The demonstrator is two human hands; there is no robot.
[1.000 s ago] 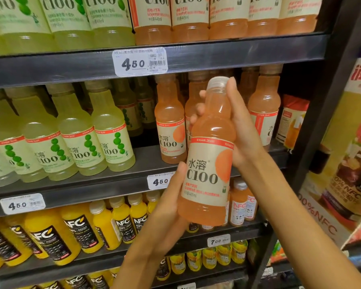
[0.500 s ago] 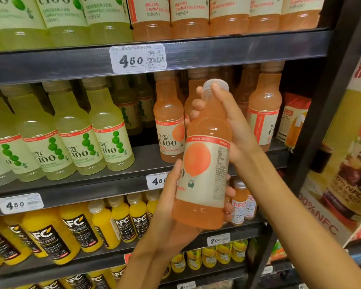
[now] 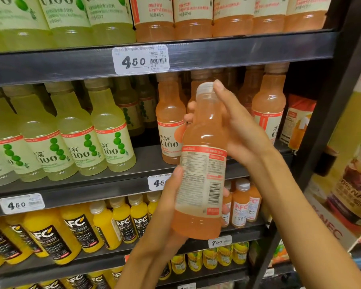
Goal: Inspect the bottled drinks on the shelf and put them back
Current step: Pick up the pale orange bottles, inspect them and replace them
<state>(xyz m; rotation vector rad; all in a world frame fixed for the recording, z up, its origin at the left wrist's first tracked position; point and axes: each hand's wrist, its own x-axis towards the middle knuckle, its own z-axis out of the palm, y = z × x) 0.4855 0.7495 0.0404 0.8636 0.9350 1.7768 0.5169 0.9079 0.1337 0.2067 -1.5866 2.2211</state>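
I hold an orange C100 bottle (image 3: 202,167) upright in front of the middle shelf (image 3: 117,184), its back label with barcode and small print turned toward me. My left hand (image 3: 165,207) grips the bottle's lower body from the left, thumb on the label. My right hand (image 3: 240,130) holds the neck and shoulder from the right, one finger lying along the white cap. Behind it, more orange C100 bottles (image 3: 170,126) stand on the middle shelf, with a gap between them that the held bottle partly covers.
Green C100 bottles (image 3: 111,134) fill the middle shelf's left side. Yellow NFC bottles (image 3: 75,230) line the shelf below, small orange NFC bottles (image 3: 241,203) to their right. A dark upright post (image 3: 329,122) bounds the shelves; a printed poster (image 3: 350,163) stands at the right.
The bottle has been turned about its upright axis: the front logo, then the orange picture, now the back label with barcode faces me. Both hands kept their hold.
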